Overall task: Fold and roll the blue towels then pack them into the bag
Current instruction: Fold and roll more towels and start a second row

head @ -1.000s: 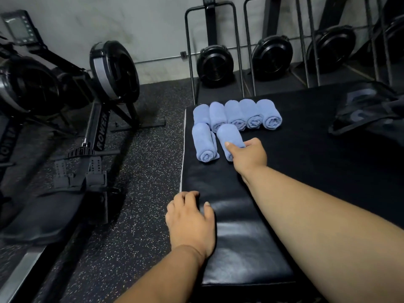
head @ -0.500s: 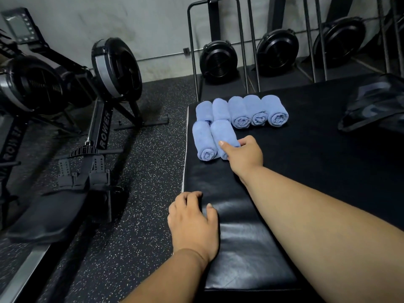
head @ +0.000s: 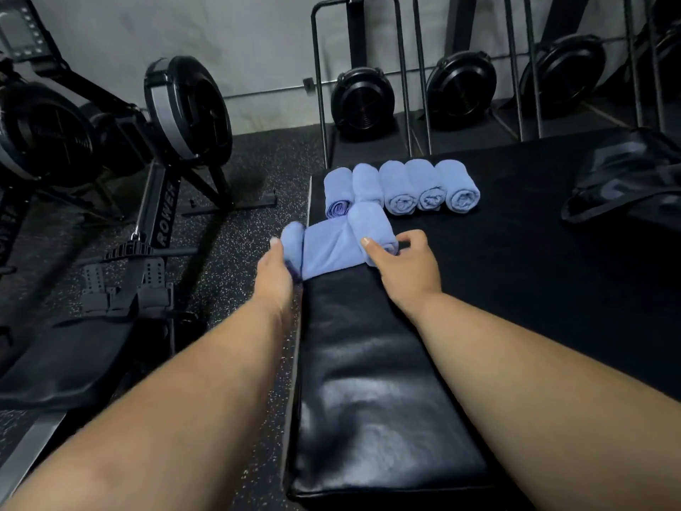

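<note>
Several rolled blue towels point(head: 400, 189) lie in a row at the far end of the black padded bench point(head: 368, 381). In front of the row, my right hand point(head: 411, 269) pinches a rolled towel point(head: 370, 225) between forefinger and thumb. To its left a second towel point(head: 326, 248) lies partly unrolled, with a flat stretch in the middle. Its small rolled end point(head: 292, 236) hangs over the bench's left edge, where my left hand point(head: 276, 269) grips it. The dark bag point(head: 626, 178) sits on the black mat at the far right, away from both hands.
A rowing machine point(head: 162, 223) stands on the speckled floor to the left of the bench. Upright black machines in metal frames point(head: 363, 97) line the wall behind the towels. A black mat point(head: 534, 260) stretches right of the bench.
My left hand left the bench's front-left edge and reached up to the left front towel, which has come partly unrolled toward the left. My right hand stayed on the right front roll.
</note>
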Demonstrator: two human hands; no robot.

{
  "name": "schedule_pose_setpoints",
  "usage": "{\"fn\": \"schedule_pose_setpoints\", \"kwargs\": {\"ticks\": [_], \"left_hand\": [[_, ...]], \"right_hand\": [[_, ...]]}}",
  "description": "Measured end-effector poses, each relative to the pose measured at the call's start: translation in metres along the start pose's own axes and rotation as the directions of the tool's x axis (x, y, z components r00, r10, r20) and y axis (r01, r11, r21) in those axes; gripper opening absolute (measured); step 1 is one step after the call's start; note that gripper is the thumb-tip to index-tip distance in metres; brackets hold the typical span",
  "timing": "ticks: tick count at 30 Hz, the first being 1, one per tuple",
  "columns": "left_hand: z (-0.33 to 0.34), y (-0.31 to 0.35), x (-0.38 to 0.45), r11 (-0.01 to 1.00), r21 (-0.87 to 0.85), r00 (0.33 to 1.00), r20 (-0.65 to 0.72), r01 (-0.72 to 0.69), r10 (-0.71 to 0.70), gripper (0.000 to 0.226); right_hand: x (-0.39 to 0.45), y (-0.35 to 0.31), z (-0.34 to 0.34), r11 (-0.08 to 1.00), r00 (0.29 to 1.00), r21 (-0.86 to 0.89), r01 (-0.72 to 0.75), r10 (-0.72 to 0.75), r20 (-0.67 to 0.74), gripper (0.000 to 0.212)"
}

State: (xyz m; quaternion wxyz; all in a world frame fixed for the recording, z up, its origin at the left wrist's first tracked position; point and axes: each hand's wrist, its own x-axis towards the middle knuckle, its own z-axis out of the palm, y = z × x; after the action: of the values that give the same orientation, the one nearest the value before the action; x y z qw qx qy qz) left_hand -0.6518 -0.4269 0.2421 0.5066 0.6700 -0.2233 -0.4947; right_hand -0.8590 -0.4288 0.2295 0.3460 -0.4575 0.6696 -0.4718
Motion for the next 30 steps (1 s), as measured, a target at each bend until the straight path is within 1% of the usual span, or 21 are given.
{"fn": "schedule_pose_setpoints", "kwargs": {"ticks": [1,2,3,4,5,8,10,11,12,13,14,15,16,17,19,20,22,23,24,26,30], "left_hand": [[0.005,0.004,0.017,0.999,0.008,0.998,0.056,0.040,-0.041,0.059],[0.011,0.002,0.028,0.996,0.091,0.995,0.096,-0.012,0.004,0.044],[0.015,-0.001,0.031,0.968,0.231,0.993,0.086,-0.101,0.083,0.028],[0.021,-0.003,0.033,0.930,0.326,0.985,0.063,-0.172,0.160,0.019],[0.024,-0.003,0.029,0.907,0.372,0.979,0.030,-0.198,0.202,0.017],[0.023,0.001,0.027,0.925,0.326,0.975,-0.039,-0.195,0.219,0.011],[0.021,0.005,0.030,0.935,0.299,0.977,-0.040,-0.190,0.212,0.011],[0.021,0.007,0.032,0.930,0.311,0.976,-0.028,-0.198,0.217,0.021],[0.021,0.010,0.032,0.912,0.347,0.973,0.003,-0.218,0.231,0.040],[0.022,0.014,0.032,0.888,0.386,0.967,0.061,-0.252,0.248,0.060],[0.024,0.018,0.037,0.862,0.430,0.963,0.104,-0.269,0.249,0.072],[0.027,0.022,0.042,0.837,0.473,0.961,0.121,-0.275,0.247,0.073],[0.032,0.027,0.043,0.834,0.487,0.965,0.115,-0.260,0.234,0.067],[0.035,0.031,0.043,0.850,0.476,0.974,0.102,-0.225,0.201,0.055],[0.040,0.038,0.037,0.849,0.490,0.980,0.103,-0.198,0.170,0.025],[0.041,0.041,0.034,0.836,0.514,0.981,0.110,-0.191,0.157,0.026],[0.042,0.046,0.034,0.794,0.580,0.983,0.096,-0.182,0.155,0.054],[0.042,0.048,0.034,0.779,0.600,0.983,0.084,-0.181,0.164,0.063],[0.042,0.047,0.035,0.765,0.622,0.985,0.064,-0.167,0.163,0.067],[0.040,0.049,0.032,0.756,0.641,0.987,0.013,-0.132,0.162,0.067],[0.026,0.051,0.034,0.759,0.631,0.969,-0.047,-0.160,0.243,0.072]], "right_hand": [[0.000,-0.001,0.001,1.000,1.000,0.007,-0.012,0.012,-0.005,0.066],[0.001,-0.002,0.002,0.999,0.999,0.021,-0.035,0.036,-0.013,0.070],[0.003,-0.002,0.003,0.998,0.998,0.033,-0.053,0.054,-0.023,0.071],[0.005,-0.003,0.003,0.997,0.998,0.040,-0.059,0.060,-0.027,0.071],[0.006,-0.002,0.002,0.997,0.998,0.044,-0.058,0.059,-0.027,0.070],[0.006,0.003,0.002,0.998,0.999,0.051,-0.036,0.037,-0.019,0.068],[0.005,0.004,0.003,0.999,1.000,0.050,-0.016,0.017,-0.026,0.065],[0.005,0.004,0.003,0.999,0.999,0.051,-0.009,0.010,-0.032,0.065],[0.005,0.004,0.003,0.999,0.999,0.054,-0.004,0.006,-0.036,0.065],[0.005,0.004,0.004,0.998,0.999,0.061,0.003,0.000,-0.040,0.065],[0.004,0.004,0.004,0.998,0.999,0.066,0.007,-0.004,-0.042,0.065],[0.004,0.004,0.004,0.998,0.999,0.067,0.012,-0.009,-0.046,0.064],[0.003,0.004,0.004,0.998,0.999,0.060,0.016,-0.013,-0.050,0.064],[0.003,0.004,0.005,0.998,0.999,0.052,0.020,-0.018,-0.052,0.062],[0.002,0.004,0.006,0.999,0.998,0.029,0.026,-0.024,-0.052,0.059],[0.001,0.003,0.006,0.999,0.998,0.021,0.030,-0.029,-0.055,0.058],[0.000,0.001,0.006,0.999,0.997,0.004,0.040,-0.039,-0.064,0.055],[-0.001,0.001,0.006,0.999,0.997,-0.005,0.046,-0.046,-0.066,0.052],[-0.002,0.000,0.006,0.999,0.996,-0.013,0.052,-0.052,-0.068,0.049],[-0.003,0.000,0.006,0.997,0.995,-0.038,0.070,-0.072,-0.067,0.046],[-0.006,0.000,0.009,0.987,0.991,-0.115,0.112,-0.120,-0.060,0.051]]}}
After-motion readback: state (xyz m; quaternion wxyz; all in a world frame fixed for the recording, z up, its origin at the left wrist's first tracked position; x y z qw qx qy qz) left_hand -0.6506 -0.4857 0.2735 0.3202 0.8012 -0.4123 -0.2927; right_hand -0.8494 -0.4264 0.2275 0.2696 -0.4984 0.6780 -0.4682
